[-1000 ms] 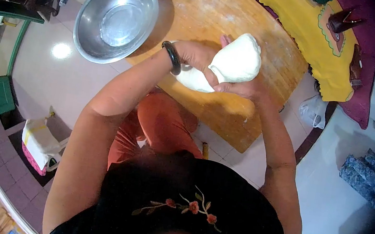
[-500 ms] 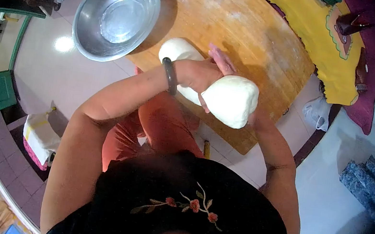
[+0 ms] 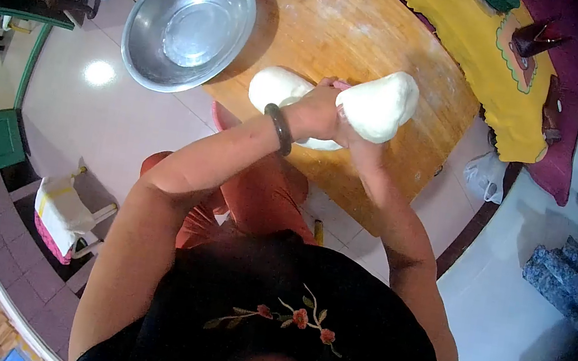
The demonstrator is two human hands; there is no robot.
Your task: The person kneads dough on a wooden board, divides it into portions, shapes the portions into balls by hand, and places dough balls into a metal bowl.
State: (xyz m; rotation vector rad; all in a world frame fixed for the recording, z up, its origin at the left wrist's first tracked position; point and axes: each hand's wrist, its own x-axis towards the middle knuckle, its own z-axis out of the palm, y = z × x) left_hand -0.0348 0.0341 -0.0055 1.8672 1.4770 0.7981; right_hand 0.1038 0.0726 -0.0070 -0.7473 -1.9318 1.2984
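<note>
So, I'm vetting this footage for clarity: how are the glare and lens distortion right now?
Head view: a bright glare spot on the tiled floor; head view: softer shine inside the metal bowl; head view: the dough looks bright, its surface detail faint; head view: the wooden board has a curved far edge, and the picture's corners go black.

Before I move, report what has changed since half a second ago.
The dough's bulging end has swung forward, up the picture, the right hand moving with it. The left hand still grips the dough; no letting go shows. The metal basin and wooden board stay put.
</note>
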